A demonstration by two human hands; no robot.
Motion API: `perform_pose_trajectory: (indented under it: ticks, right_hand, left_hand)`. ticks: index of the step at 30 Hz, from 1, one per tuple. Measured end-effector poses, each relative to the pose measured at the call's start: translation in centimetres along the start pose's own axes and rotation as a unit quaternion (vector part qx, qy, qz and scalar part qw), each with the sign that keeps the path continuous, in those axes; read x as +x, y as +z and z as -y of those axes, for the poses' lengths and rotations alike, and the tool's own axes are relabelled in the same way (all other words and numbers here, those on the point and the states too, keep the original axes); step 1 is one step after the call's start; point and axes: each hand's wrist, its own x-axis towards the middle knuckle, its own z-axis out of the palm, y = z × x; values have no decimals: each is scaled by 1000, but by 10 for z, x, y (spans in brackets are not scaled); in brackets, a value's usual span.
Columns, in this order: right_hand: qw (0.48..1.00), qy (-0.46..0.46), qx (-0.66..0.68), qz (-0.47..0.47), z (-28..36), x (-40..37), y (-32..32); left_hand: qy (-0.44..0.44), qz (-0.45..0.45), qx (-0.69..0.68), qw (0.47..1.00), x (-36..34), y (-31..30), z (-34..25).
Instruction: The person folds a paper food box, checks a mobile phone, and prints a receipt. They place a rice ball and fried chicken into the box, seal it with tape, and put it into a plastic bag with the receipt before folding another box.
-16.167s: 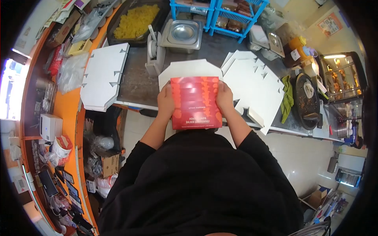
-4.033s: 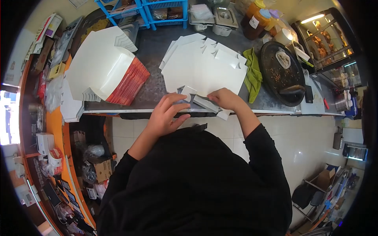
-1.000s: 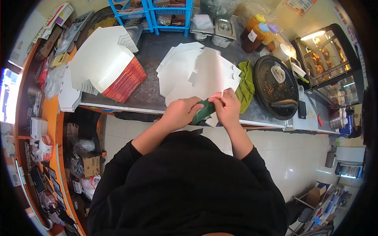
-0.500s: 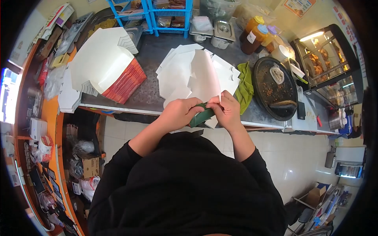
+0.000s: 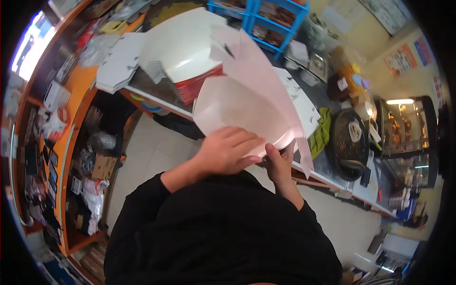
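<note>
A partly folded cardboard food box (image 5: 247, 102) is held up in front of me, its white inside facing me and a tall pinkish-lit side panel rising on the right. My left hand (image 5: 230, 149) lies with fingers stretched out against the near inside of the box. My right hand (image 5: 281, 164) grips the near right edge, thumb on the inner side and fingers mostly hidden behind the card. Beyond the box stands a nested stack of folded boxes (image 5: 185, 45), white inside and red outside. Flat white box blanks (image 5: 301, 102) lie on the counter to the right.
More flat blanks (image 5: 119, 61) are piled at the left. A green cloth (image 5: 321, 133) and a dark round pan (image 5: 350, 142) lie on the right side, near a lit glass food cabinet (image 5: 406, 137). Blue plastic baskets (image 5: 273, 23) and sauce bottles (image 5: 349, 78) stand at the back.
The box has been lifted off the counter and turned so its white inside shows. My left hand has gone from pinching a green-faced edge to lying flat. The view has swung rightward.
</note>
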Motion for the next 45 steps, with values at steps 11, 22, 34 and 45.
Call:
perform_pose_trajectory:
  ticks: [11,22,34,45]
  right_hand:
    - [939,86,-58,327,-85,-24,203]
    - [813,227,-76,530,-184,-129,415]
    - [730,368,-46,575,-247,-105,589]
    - [466,537,-33,702,-315,-87,809]
  left_hand:
    - [-408,-169,347,827,-216,-264,-18]
    - [-701,-335,219,590,-422,-333,-114]
    - [-499,-581,-218,605,-526,-412,-65]
    - [-525,-516,122,666,-544,-516,-3]
